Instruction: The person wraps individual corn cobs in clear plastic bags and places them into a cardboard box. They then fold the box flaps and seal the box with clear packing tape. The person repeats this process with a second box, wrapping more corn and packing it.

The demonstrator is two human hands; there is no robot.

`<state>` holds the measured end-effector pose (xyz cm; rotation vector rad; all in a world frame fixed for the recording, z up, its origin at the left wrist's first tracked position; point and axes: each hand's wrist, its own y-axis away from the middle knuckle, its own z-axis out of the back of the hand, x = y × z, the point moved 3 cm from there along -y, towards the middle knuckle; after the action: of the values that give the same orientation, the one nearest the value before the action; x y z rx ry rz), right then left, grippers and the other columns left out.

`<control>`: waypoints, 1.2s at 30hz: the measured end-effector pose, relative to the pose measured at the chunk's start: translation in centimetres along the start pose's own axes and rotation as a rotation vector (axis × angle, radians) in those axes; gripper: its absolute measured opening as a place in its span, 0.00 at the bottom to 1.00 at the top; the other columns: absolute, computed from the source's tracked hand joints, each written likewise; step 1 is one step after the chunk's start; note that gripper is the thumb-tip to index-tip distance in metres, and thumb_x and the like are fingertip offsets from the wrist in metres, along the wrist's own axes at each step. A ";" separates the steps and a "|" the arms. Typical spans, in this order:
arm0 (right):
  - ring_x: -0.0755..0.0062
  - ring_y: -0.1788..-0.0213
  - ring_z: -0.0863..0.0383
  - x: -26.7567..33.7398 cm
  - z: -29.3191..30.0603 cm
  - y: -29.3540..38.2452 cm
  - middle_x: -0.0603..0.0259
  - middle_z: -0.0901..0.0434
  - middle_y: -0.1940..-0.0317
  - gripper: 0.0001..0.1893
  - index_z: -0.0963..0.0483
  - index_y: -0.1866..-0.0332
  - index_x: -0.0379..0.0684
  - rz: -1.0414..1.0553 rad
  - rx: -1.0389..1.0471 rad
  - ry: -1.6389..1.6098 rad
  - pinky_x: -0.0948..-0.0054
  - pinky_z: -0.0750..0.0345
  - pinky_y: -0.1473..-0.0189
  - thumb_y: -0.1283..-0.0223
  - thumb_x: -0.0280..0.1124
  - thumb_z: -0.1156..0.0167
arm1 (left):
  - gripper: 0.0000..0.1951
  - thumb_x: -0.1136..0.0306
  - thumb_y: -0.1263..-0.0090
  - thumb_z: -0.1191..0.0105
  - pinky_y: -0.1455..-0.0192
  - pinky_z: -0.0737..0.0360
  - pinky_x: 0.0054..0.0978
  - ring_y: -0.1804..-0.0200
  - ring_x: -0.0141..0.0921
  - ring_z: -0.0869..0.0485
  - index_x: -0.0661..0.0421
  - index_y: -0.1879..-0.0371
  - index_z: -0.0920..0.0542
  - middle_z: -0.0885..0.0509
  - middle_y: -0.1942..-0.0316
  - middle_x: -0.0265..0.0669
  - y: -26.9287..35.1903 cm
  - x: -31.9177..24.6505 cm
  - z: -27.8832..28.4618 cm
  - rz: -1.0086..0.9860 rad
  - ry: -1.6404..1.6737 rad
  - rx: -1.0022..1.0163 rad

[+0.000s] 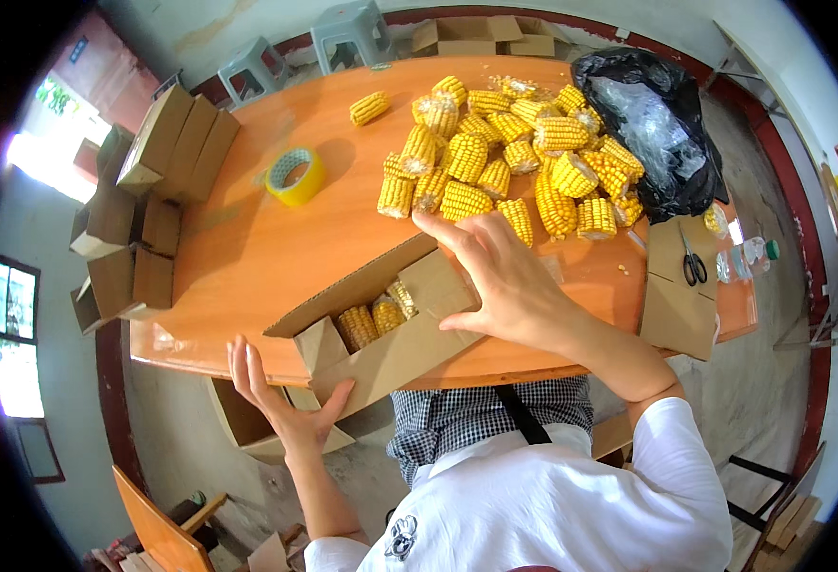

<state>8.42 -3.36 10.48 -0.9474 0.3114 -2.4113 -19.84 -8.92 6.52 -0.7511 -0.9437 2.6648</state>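
Note:
In front of me a narrow cardboard box lies at a slant near the table's front edge. Its long flaps stand up and its short end flaps fold inward over the ends. Corn cob pieces show through the middle gap; the rest of the inside is hidden. My left hand is spread at the box's near left end, with the thumb at the front panel. Over the right end hovers my right hand, fingers apart and thumb close to the front flap; whether it touches is unclear.
Many cut corn cobs are heaped beyond the box, beside a black plastic bag. A yellow tape roll lies left of them. Cardboard boxes are stacked at the left edge. Scissors rest on flat cardboard, near a plastic bottle.

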 end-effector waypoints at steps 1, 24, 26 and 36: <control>0.56 0.42 0.33 0.4 0.2 -0.2 0.54 0.34 0.45 0.54 0.42 0.31 0.46 0.016 -0.007 0.060 0.60 0.32 0.39 0.71 0.33 0.20 | 0.57 0.52 0.60 0.26 0.27 0.48 0.48 0.27 0.47 0.46 0.55 0.29 0.46 0.43 0.29 0.45 -0.5 -0.3 0.2 -0.006 -0.007 0.049; 0.68 0.37 0.30 -0.9 -3.4 3.3 0.63 0.23 0.46 0.18 0.23 0.49 0.41 0.141 0.039 0.176 0.51 0.39 0.32 0.40 0.40 0.40 | 0.20 0.67 0.24 0.61 0.30 0.42 0.55 0.42 0.44 0.24 0.61 0.35 0.35 0.24 0.51 0.49 -0.1 -2.4 2.9 0.008 0.446 -0.145; 0.68 0.36 0.30 -0.9 -3.2 3.6 0.64 0.22 0.46 0.17 0.23 0.50 0.42 0.142 0.055 0.192 0.49 0.38 0.33 0.40 0.39 0.40 | 0.24 0.64 0.24 0.59 0.31 0.40 0.54 0.34 0.48 0.31 0.58 0.31 0.39 0.32 0.35 0.53 -1.4 -2.0 3.1 0.046 0.448 -0.197; 0.67 0.37 0.29 -1.4 -4.5 3.6 0.64 0.22 0.46 0.18 0.23 0.49 0.43 0.147 0.004 0.246 0.51 0.38 0.32 0.42 0.38 0.38 | 0.52 0.37 0.53 0.36 0.27 0.55 0.55 0.25 0.50 0.51 0.50 0.29 0.40 0.47 0.26 0.48 -3.7 -8.5 -3.7 -0.199 -0.223 0.772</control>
<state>7.65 -5.53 5.03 -0.6026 0.4493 -2.3918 -10.51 -7.18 9.78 -0.1752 0.0262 2.6356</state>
